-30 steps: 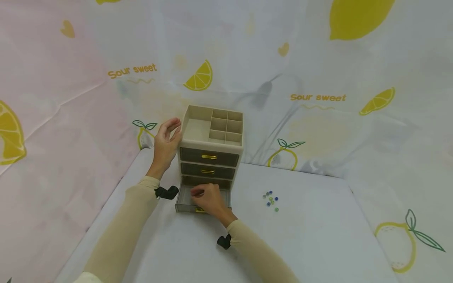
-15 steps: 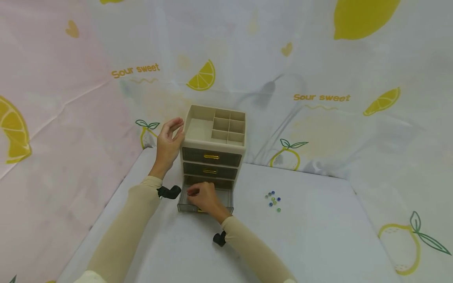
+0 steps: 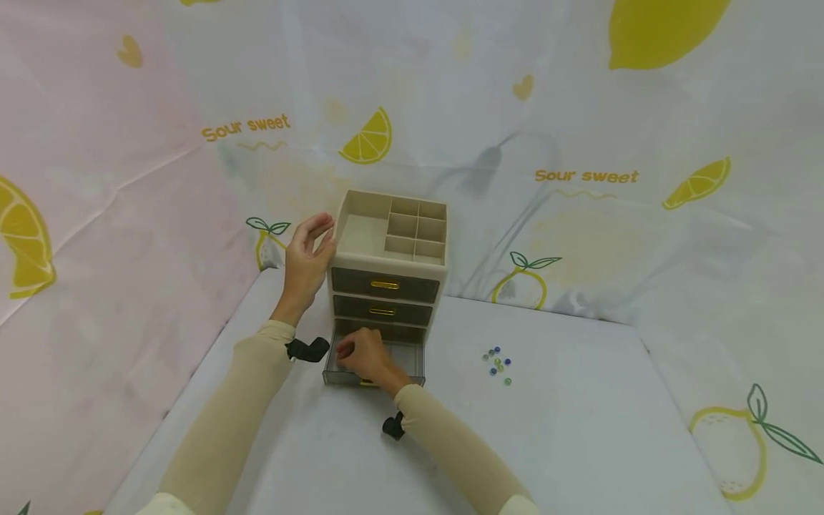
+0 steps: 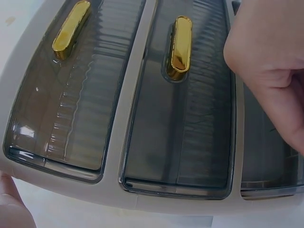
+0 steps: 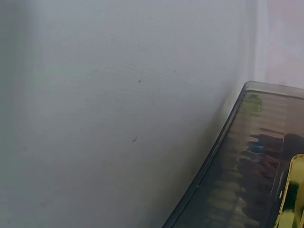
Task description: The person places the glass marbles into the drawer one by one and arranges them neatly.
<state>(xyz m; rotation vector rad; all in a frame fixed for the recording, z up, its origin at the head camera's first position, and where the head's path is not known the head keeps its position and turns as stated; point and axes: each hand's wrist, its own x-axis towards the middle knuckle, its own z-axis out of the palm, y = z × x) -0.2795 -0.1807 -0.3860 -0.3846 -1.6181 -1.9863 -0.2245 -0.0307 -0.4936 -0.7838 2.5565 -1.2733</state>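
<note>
A beige desktop organizer (image 3: 389, 263) has smoked clear drawers with gold handles. My left hand (image 3: 307, 257) rests against its upper left side, fingers loosely bent. In the left wrist view the thumb (image 4: 14, 204) lies at the side edge. The bottom drawer (image 3: 407, 357) is pulled out. My right hand (image 3: 367, 354) reaches into its left part with curled fingers; I cannot tell whether they hold anything. Through the drawer front in the right wrist view, a green marble (image 5: 253, 102) shows blurred in the corner, with a bluish spot (image 5: 256, 145) near it.
Several blue, green and clear marbles (image 3: 497, 362) lie on the white table (image 3: 566, 429) right of the organizer. Its top tray (image 3: 363, 236) has one large and several small compartments. The two upper drawers (image 3: 384, 285) are closed. A lemon-print cloth (image 3: 450, 107) hangs behind.
My right hand has shifted a little left inside the bottom drawer, its fingers curling in more. My left hand stays against the organizer's side. The head view has moved slightly.
</note>
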